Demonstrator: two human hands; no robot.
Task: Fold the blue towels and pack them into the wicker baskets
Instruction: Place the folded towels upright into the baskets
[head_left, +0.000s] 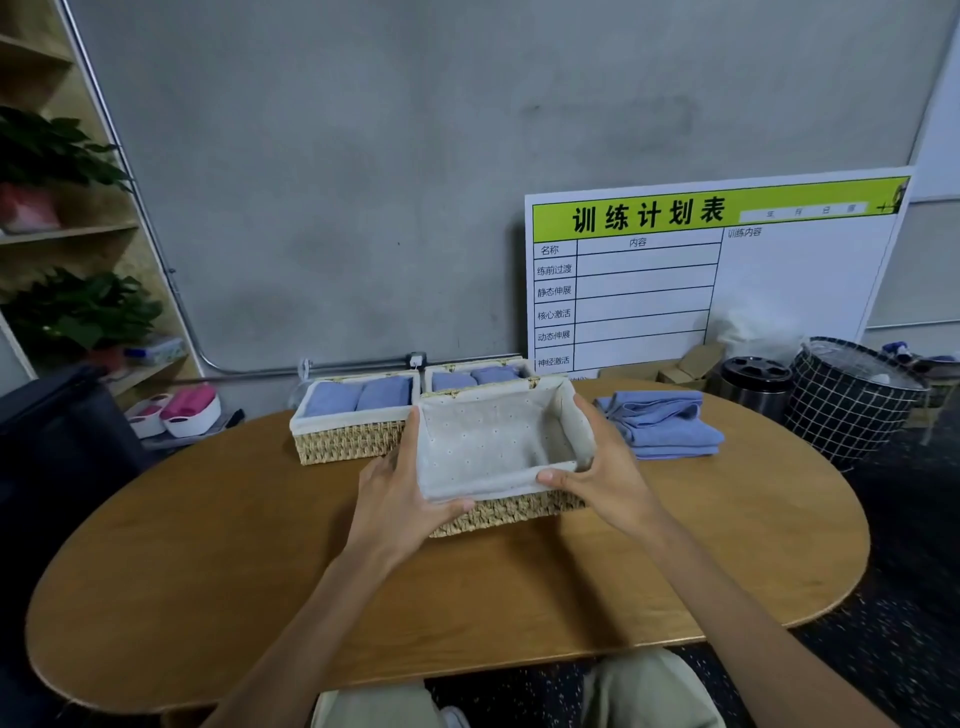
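An empty wicker basket (498, 441) with a white dotted cloth lining is held tilted above the middle of the wooden table (260, 545). My left hand (400, 493) grips its left end, thumb over the near rim. My right hand (602, 467) grips its right end the same way. Behind it stand two more lined baskets: the left basket (343, 441) holds two rolled blue towels (358, 397), the far basket (519, 364) holds two more rolled towels (475, 378). A stack of folded blue towels (660, 423) lies on the table to the right.
A white schedule board (701, 280) leans on the grey wall behind the table. A black bin (756, 387) and a checked hamper (852, 400) stand at the right. Shelves with plants (67, 312) rise at the left. My knees show below the table's near edge.
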